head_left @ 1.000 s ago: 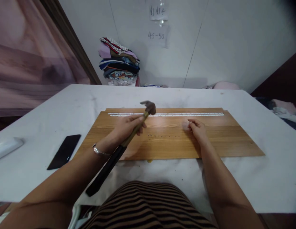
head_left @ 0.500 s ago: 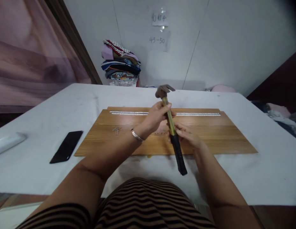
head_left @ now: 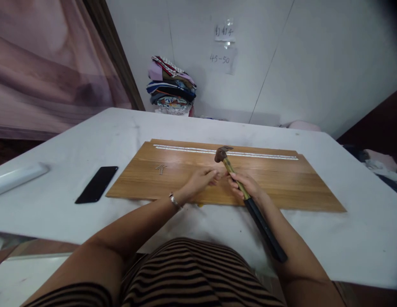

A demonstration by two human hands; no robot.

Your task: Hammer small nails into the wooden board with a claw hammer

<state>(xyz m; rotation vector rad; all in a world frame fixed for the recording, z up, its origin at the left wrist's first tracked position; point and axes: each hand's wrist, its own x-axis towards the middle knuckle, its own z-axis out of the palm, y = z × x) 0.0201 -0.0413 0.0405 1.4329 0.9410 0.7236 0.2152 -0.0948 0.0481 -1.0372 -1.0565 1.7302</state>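
Observation:
My right hand [head_left: 247,185] is wrapped round the yellow part of the handle of a claw hammer [head_left: 262,221]. The rusty brown head points away from me above the wooden board [head_left: 291,183], and the black grip slants back over my right forearm. Just left of the hammer, my left hand [head_left: 203,179] is closed low over the board, thumb and fingers pinched. Whatever may be between those fingers is too small or hidden to make out. Several nails [head_left: 160,169] lie in a loose cluster on the board's left part.
Two white measuring strips [head_left: 188,149] run along the board's far edge. A black phone [head_left: 96,184] and a white roll [head_left: 21,178] are on the white table [head_left: 67,160] to the left. Folded cloths [head_left: 172,87] are stacked by the wall.
My left hand has let go of the hammer and moved down toward the board. My right hand has gripped the handle; the hammer's head has dropped and its grip has swung right.

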